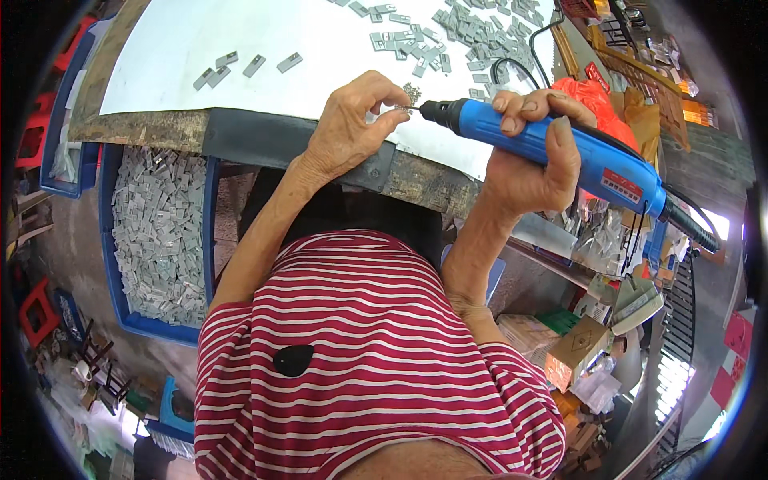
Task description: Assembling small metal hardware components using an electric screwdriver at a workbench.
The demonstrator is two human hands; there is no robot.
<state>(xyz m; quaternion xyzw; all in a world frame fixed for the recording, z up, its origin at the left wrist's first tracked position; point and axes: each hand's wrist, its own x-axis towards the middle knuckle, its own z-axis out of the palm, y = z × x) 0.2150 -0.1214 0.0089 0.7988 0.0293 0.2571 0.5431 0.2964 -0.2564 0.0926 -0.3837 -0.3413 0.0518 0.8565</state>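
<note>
In my right hand (536, 148) is a blue electric screwdriver (552, 148), held sideways with its black nose and thin bit pointing left. My left hand (358, 120) has its thumb and forefinger pinched together right at the bit's tip. Whatever sits between those fingertips is too small to make out. Just beyond the tip lies a little pile of tiny screws (411, 94) on the white sheet (320, 48). Several small grey metal plates, each with a dark spot, lie to the left, among them one plate (290, 62). A larger heap of grey plates (488, 36) spreads at the far right.
Below the table's worn wooden edge (432, 188) at left stands a blue crate (156, 324) full of grey plates. A black cable (552, 48) runs near the heap. Beyond it is a red plastic bag (592, 100). Cardboard boxes (578, 352) stack at lower right.
</note>
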